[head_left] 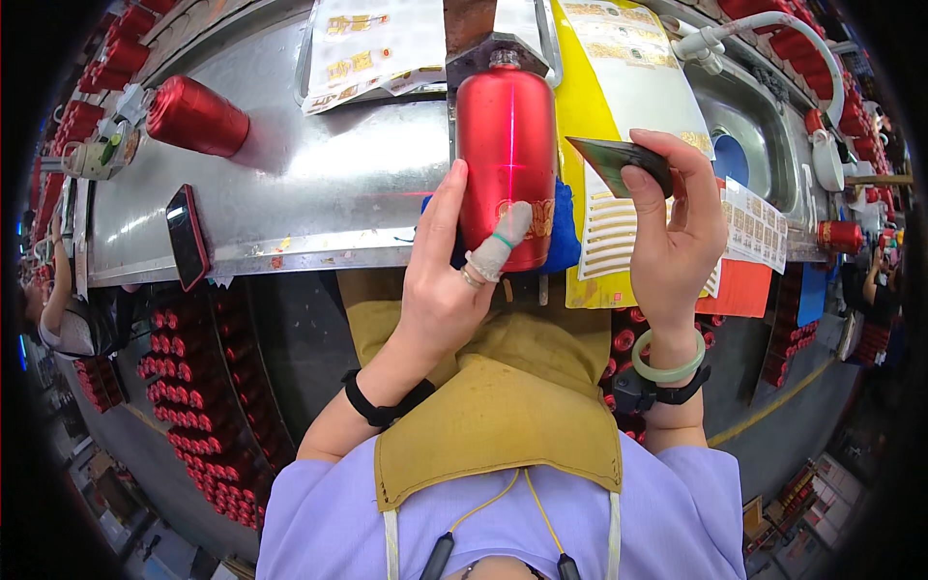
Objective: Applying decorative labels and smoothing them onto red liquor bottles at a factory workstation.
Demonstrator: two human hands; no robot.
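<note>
Head view: our left hand [440, 290] grips the red bottle [507, 155], which stands upright on the metal table [309, 184], covered thumb pressed on its gold label. Our right hand [677, 232] pinches a dark card [619, 159] beside it. The bottle looks rigid, glossy and likely slippery; we'd take it mid-body. Its base is hidden behind the hand, and the sticker sheets [619, 58] are too blurred to make out.

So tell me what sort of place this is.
Most likely a factory labelling line. The left hand steadies a red metal bottle on a steel workbench, the right hand holds a dark card, gold sticker sheets lie beside it, and racks of red bottles wait below.
</note>
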